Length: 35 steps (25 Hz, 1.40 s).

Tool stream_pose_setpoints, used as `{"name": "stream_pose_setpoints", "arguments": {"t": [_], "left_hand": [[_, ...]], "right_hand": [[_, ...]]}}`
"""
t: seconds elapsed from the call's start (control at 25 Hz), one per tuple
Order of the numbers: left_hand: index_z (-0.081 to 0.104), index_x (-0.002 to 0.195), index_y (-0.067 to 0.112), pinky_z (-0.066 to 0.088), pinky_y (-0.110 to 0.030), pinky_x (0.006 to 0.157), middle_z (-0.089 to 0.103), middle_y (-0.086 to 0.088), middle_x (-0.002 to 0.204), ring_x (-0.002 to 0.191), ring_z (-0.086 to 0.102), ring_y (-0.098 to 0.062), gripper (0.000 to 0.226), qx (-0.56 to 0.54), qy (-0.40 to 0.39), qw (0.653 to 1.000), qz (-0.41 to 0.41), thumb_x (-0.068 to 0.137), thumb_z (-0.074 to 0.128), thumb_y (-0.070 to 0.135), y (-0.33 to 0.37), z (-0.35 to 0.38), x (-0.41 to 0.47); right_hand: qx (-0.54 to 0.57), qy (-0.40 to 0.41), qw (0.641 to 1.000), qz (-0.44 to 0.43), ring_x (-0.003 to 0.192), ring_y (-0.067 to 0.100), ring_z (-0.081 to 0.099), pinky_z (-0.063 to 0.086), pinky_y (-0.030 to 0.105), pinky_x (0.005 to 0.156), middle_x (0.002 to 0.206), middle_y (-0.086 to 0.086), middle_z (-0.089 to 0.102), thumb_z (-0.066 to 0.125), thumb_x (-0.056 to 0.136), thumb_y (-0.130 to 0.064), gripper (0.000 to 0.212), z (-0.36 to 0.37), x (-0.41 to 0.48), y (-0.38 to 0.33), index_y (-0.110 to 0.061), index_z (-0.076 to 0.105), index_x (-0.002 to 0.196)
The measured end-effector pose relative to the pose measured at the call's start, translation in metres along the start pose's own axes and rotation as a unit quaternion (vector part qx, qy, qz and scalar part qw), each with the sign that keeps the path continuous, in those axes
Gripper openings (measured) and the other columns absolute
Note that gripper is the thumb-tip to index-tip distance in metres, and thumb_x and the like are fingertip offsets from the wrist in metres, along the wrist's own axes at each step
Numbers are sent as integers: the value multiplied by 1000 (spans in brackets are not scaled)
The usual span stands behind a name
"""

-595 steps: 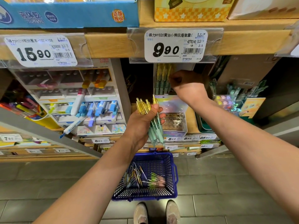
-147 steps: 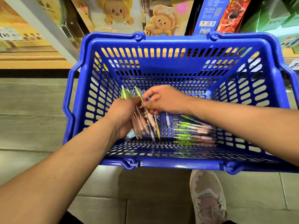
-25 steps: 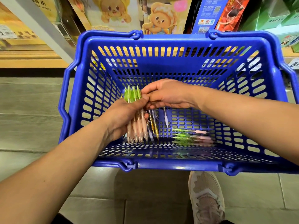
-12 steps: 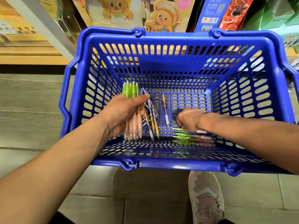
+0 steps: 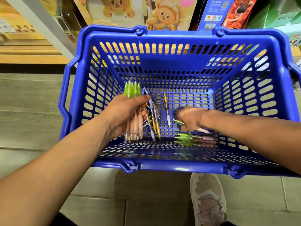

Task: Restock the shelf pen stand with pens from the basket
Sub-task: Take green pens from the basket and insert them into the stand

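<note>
A floor of grey tiles [image 5: 32,111] is laid below, a light wooden shelf edge [image 5: 24,53] is crossed by a slanting grey upright [image 5: 47,25] at the left, and cartoon-printed boxes [image 5: 164,13] and green boxes [image 5: 276,13] are ranged behind.

The basket [image 5: 179,169] can be entered from above. Its left side is blocked by the left hand [image 5: 125,111] gripping a pen bundle [image 5: 133,128], its middle by loose pens [image 5: 154,121], its near right by the right hand [image 5: 189,117] pinching a green pen [image 5: 178,122]. Its far right floor is unoccupied.
</note>
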<state>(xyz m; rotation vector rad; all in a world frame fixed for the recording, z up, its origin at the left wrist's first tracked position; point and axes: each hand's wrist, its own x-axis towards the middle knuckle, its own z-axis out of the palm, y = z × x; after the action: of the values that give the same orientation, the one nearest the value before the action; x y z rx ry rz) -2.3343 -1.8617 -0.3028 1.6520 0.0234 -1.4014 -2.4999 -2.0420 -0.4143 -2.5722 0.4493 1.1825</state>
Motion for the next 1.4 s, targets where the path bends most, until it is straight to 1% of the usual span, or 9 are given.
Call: {"name": "stream_pose_setpoints", "arguments": {"t": [0.12, 0.2, 0.32, 0.44, 0.6, 0.76, 1.04, 1.24, 1.4], "left_hand": [[64, 82, 8, 56, -28, 51, 65, -5, 62, 51, 62, -18, 21, 4, 0, 1000, -2, 89, 77, 23, -1, 2, 2], [64, 81, 9, 56, -28, 51, 65, -5, 63, 52, 62, -18, 21, 9, 0, 1000, -4, 90, 76, 24, 0, 4, 4], [64, 82, 10, 57, -28, 53, 65, -5, 65, 55, 62, -18, 21, -1, -1, 1000, -5, 91, 75, 25, 2, 11, 9], [67, 88, 7, 58, -29, 56, 66, -5, 69, 58, 63, -17, 18, -36, -9, 999, -3, 94, 72, 22, 7, 23, 12], [69, 101, 0, 62, -31, 65, 75, -8, 85, 68, 69, -16, 13, -78, 6, 997, 12, 99, 65, 12, 16, 44, 16], [67, 97, 3, 61, -30, 66, 76, -7, 86, 68, 71, -15, 9, -103, 33, 994, 24, 100, 61, 9, 16, 58, -8], [61, 119, 11, 54, -26, 74, 66, -2, 90, 75, 63, -12, 19, -241, 6, 969, -50, 103, 55, 19, 61, 84, -136], [59, 117, 7, 55, -27, 72, 62, -5, 87, 72, 60, -14, 19, -245, -9, 968, -52, 100, 56, 13, 115, 99, -259], [64, 108, 6, 59, -28, 65, 63, -8, 85, 68, 64, -15, 12, -218, -23, 975, -30, 98, 60, 11, 181, 99, -384]], "right_hand": [[46, 2, 999, 24, 83, 21, 63, 54, 32, 67, 94, 3, 63, 61, 94, -41, 36, -14, 5, 6, -7, 61, 107], [173, 0, 984, 38, 88, 22, 68, 58, 34, 75, 98, 3, 71, 62, 95, -32, 27, -18, 8, 13, -10, 61, 112], [413, -56, 908, 26, 95, 21, 73, 61, 32, 83, 107, 10, 73, 63, 98, -14, 12, -26, 8, 17, -10, 66, 109], [545, -36, 838, 21, 81, 13, 73, 61, 27, 76, 94, 4, 73, 66, 96, -15, 10, -39, 9, 14, -12, 69, 105], [598, 5, 801, 25, 74, 8, 72, 61, 22, 72, 87, 1, 75, 79, 84, -22, 19, -54, -1, 9, -17, 69, 99], [652, -6, 758, -4, 74, 8, 73, 59, 19, 68, 83, 2, 77, 84, 63, -29, 36, -80, -45, 13, -16, 73, 94], [779, -9, 627, -1, 78, 8, 71, 59, 25, 86, 86, -3, 76, 72, 89, -18, 8, -135, -195, -23, -20, 68, 95], [808, -2, 589, -5, 79, 11, 72, 57, 29, 91, 102, 6, 74, 68, 93, -19, 15, -204, -323, -68, -16, 66, 108], [817, 28, 576, 13, 81, 16, 73, 61, 28, 81, 92, 5, 77, 71, 91, -15, 6, -273, -452, -106, -16, 69, 97]]}}
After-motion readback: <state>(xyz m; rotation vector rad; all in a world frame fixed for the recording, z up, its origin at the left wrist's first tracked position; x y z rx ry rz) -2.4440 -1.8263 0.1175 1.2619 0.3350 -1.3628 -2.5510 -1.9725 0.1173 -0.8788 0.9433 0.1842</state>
